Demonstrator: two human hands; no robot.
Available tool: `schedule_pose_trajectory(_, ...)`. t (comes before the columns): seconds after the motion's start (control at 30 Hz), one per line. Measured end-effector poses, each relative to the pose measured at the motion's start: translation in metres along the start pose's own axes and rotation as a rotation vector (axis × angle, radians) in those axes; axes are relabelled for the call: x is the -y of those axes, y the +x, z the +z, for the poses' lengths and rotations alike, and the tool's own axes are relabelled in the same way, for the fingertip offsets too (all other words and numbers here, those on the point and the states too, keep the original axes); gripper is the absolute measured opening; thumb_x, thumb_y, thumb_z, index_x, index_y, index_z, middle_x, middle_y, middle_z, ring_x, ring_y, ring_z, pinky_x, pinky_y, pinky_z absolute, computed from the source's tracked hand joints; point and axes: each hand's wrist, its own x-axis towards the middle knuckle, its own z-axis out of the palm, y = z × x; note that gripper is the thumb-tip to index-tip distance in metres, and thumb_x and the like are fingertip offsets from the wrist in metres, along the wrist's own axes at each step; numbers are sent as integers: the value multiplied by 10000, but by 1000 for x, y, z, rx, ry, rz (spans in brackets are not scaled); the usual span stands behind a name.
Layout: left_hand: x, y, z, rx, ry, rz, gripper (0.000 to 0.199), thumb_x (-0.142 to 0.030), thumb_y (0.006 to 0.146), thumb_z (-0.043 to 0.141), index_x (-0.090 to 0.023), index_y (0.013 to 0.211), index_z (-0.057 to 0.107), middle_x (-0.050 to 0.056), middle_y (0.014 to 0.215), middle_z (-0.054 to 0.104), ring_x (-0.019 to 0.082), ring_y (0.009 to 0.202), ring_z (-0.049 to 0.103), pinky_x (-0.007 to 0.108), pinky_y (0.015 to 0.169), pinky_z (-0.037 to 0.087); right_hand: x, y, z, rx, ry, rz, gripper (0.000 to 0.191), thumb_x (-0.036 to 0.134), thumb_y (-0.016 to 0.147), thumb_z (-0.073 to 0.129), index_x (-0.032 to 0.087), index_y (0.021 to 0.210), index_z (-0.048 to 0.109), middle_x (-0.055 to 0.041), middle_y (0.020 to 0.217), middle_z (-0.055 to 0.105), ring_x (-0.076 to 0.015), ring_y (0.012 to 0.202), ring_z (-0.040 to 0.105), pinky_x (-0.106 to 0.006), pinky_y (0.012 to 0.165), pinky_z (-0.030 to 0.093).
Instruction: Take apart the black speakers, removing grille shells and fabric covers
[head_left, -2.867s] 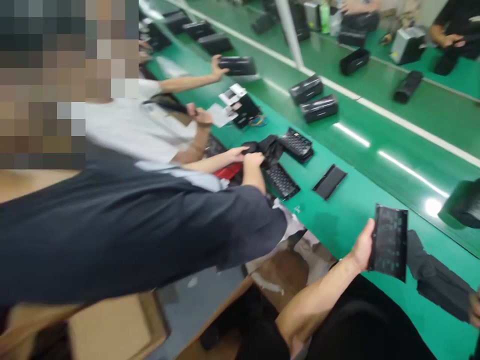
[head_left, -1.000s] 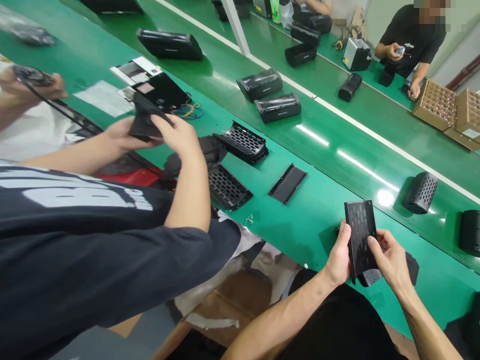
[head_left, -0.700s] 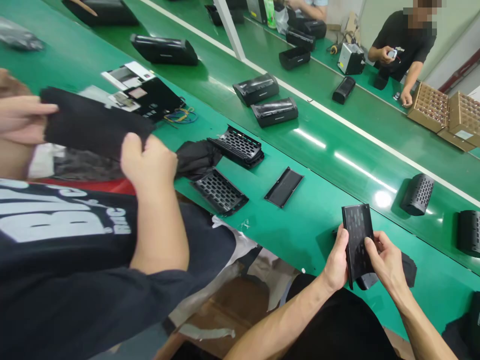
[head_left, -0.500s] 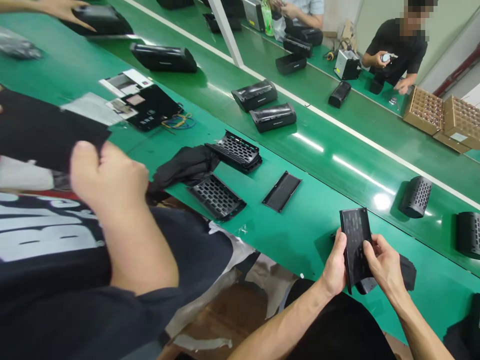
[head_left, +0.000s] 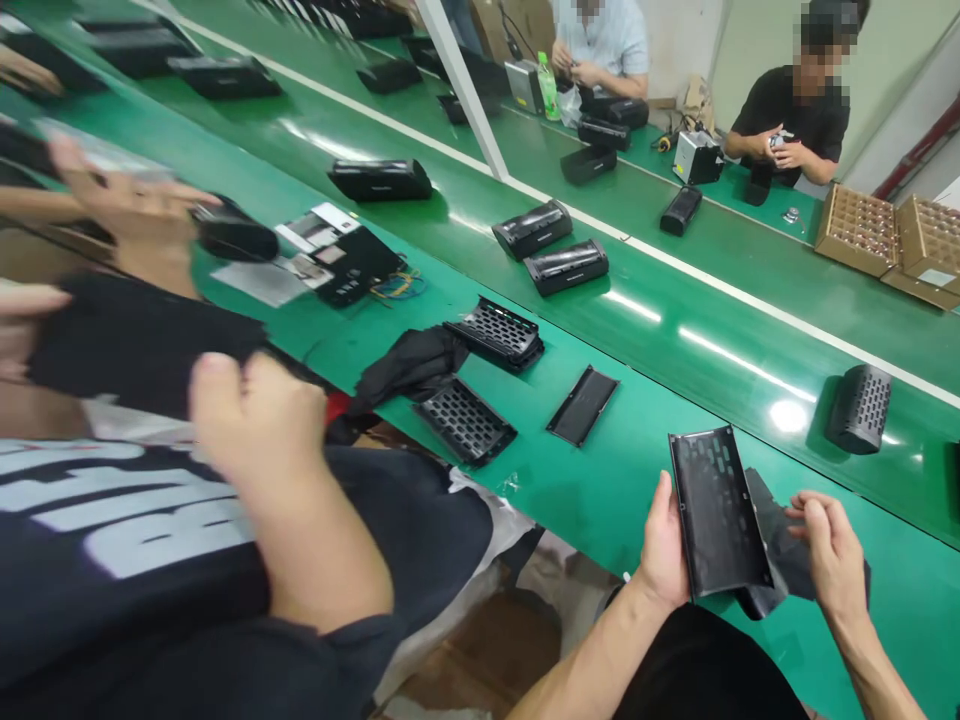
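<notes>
Over the bench's near edge, my left hand (head_left: 666, 550) grips a black slotted panel (head_left: 716, 520) by its left long side, thumb along the edge. The panel is tilted up with its concave inner face toward me, and dark material shows behind several slots. To its right is my right hand (head_left: 836, 555), off the panel, with loosely bent fingers slightly apart and nothing visible in them. Black cloth (head_left: 784, 545) lies between the panel and my right hand, partly hidden by both. A narrow black panel (head_left: 583, 405) rests on the bench to the left.
Perforated black shells (head_left: 465, 420) and crumpled black cloth (head_left: 409, 365) lie farther left. A person beside me holds a black sheet (head_left: 142, 340). Beyond, a green conveyor (head_left: 660, 345) carries black casings (head_left: 566, 267) and a perforated casing (head_left: 860, 410). Co-workers sit across it.
My right hand has let go of the panel and moved right. My left hand keeps hold, and the panel has turned to face me more fully. The view has shifted slightly.
</notes>
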Motion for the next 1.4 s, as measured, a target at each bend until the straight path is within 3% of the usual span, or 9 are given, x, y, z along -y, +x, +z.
schedule_pose_trajectory(0.17, -21, -7, -2, 70, -31, -90, 854, -813, 948, 463, -84, 1292, 742, 222, 1180, 788, 427, 1109, 738, 612, 1136, 403, -92, -33, 43, 156, -460, -272, 703, 538, 873, 613, 191, 1477, 515, -239, 1480, 551, -471, 1372, 559, -627, 1054, 518)
schedule_pose_trajectory(0.3, -26, -9, 0, 64, 0, -104, 822, -789, 971, 445, -102, 1319, 735, 197, 1153, 800, 394, 996, 767, 600, 1100, 435, -112, -31, 57, 238, -625, -208, 832, 419, 824, 626, 216, 1603, 413, -238, 1477, 571, -516, 1332, 584, -665, 948, 550)
schedule_pose_trajectory(0.4, -26, -10, 1, 53, 32, -93, 832, -796, 969, 444, -104, 1332, 731, 190, 1169, 801, 386, 952, 781, 577, 1047, 488, -96, -14, 41, 335, -387, -3, 960, 523, 792, 683, 273, 1661, 360, -171, 1410, 650, -482, 1274, 647, -616, 913, 590)
schedule_pose_trajectory(0.53, -27, -11, -4, 26, 39, -69, 844, -814, 960, 452, -107, 1324, 735, 185, 1173, 801, 386, 976, 788, 540, 977, 550, -58, -8, -3, 286, 296, 303, 1079, 689, 796, 742, 276, 1695, 314, -126, 1559, 601, -383, 1374, 622, -495, 1043, 574)
schedule_pose_trajectory(0.7, -23, 5, -15, -81, 7, 38, 719, -728, 1020, 444, -144, 1297, 759, 148, 1269, 785, 298, 1060, 767, 438, 966, 583, -11, -30, -53, 245, 749, 413, 1105, 761, 786, 726, 252, 1689, 347, -141, 1530, 643, -405, 1375, 626, -521, 1095, 548)
schedule_pose_trajectory(0.9, 20, 42, 0, -43, 137, -20, 888, -842, 977, 320, -138, 1155, 831, 161, 1132, 820, 324, 1006, 773, 434, 953, 566, 47, -34, -82, 165, 257, 100, 1048, 700, 845, 726, 343, 1709, 253, -85, 1719, 414, -399, 1525, 457, -559, 1226, 414)
schedule_pose_trajectory(1.03, 47, 61, 26, 157, 166, 48, 857, -803, 1006, 291, -175, 1347, 765, 126, 1332, 767, 392, 1392, 606, 509, 1194, 404, 77, -25, -82, 104, -125, -43, 1053, 725, 856, 699, 332, 1714, 231, -131, 1658, 474, -422, 1423, 558, -603, 1165, 462)
schedule_pose_trajectory(1.27, 58, 73, 43, 267, 209, 92, 858, -918, 862, 428, -295, 1336, 779, 46, 1322, 766, 392, 1418, 580, 546, 1225, 414, 78, -6, -77, 57, -369, -208, 1010, 704, 876, 665, 319, 1715, 255, -164, 1451, 628, -424, 1290, 659, -571, 1058, 539)
schedule_pose_trajectory(1.4, 58, 76, 46, 298, 188, 76, 855, -904, 890, 390, -292, 1349, 772, 12, 1306, 771, 426, 1447, 543, 571, 1242, 366, 78, -1, -75, 56, -446, -209, 1013, 721, 866, 664, 332, 1711, 263, -152, 1345, 660, -407, 1158, 723, -549, 968, 582)
